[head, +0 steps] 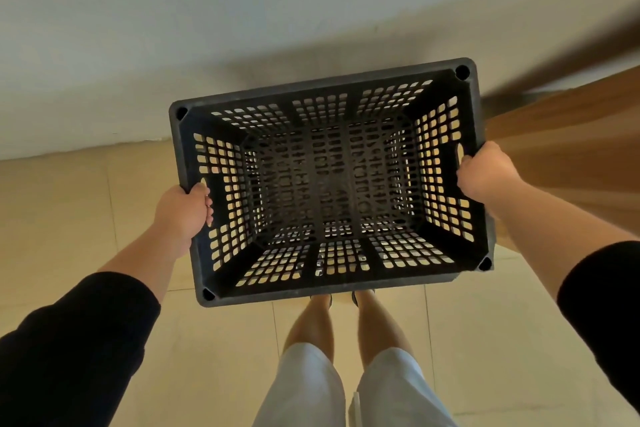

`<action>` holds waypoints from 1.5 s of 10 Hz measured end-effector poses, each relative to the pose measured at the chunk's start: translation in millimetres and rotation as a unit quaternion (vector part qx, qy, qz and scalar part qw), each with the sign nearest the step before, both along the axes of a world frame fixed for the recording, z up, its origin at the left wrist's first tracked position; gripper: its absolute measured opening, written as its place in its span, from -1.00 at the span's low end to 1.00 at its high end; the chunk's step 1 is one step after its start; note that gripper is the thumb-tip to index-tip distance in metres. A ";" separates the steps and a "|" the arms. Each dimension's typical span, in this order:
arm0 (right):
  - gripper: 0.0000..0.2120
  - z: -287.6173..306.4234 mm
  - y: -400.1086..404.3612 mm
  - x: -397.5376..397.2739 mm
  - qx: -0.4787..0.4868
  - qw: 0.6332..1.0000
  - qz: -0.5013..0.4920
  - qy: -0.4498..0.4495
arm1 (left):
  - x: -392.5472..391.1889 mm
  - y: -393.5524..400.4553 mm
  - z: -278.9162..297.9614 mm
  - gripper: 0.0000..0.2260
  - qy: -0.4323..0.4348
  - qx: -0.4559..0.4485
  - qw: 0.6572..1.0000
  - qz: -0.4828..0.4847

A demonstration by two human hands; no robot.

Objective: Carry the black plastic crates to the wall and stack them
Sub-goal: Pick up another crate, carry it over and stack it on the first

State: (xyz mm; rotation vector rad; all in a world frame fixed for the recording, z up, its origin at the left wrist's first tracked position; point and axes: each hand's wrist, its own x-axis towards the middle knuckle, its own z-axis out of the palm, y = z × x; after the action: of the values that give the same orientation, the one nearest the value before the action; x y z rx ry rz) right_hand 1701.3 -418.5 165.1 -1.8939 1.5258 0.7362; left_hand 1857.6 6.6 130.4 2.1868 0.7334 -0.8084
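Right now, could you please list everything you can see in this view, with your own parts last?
crate: one, black perforated plastic, empty, held in the air in front of the body, open side up
wall: one, white, ahead beyond the crate
floor: pale beige tiles, underfoot up to the wall
wooden surface: one, brown, blurred, at the right by the wall; I cannot tell what it is
shoes: two, dark, mostly hidden under the crate's near edge
shorts: one pair, light grey, bottom centre
sleeves: two, black, on the forearms
left hand: grips the crate's left rim
right hand: grips the crate's right rim
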 end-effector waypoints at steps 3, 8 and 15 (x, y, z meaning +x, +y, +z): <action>-0.71 1.3 12.9 -4.8 -0.026 0.958 0.255 0.127 | -3.3 3.8 -5.6 -0.73 -0.016 0.021 1.000 -0.003; -0.71 -9.2 16.9 -14.4 -0.088 0.995 0.039 -0.039 | -18.5 8.5 -7.7 -0.74 -0.021 0.016 1.000 0.001; -0.59 -5.6 28.9 -17.6 -0.059 0.997 0.050 -0.024 | -8.3 -2.4 -1.7 -0.76 -0.041 0.078 0.996 -0.035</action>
State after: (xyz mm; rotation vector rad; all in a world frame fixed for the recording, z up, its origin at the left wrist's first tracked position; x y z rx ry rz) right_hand 1683.6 -389.6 159.6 -2.0738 1.4828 0.6519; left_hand 1849.3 4.2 128.7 2.3815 0.7043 -0.7125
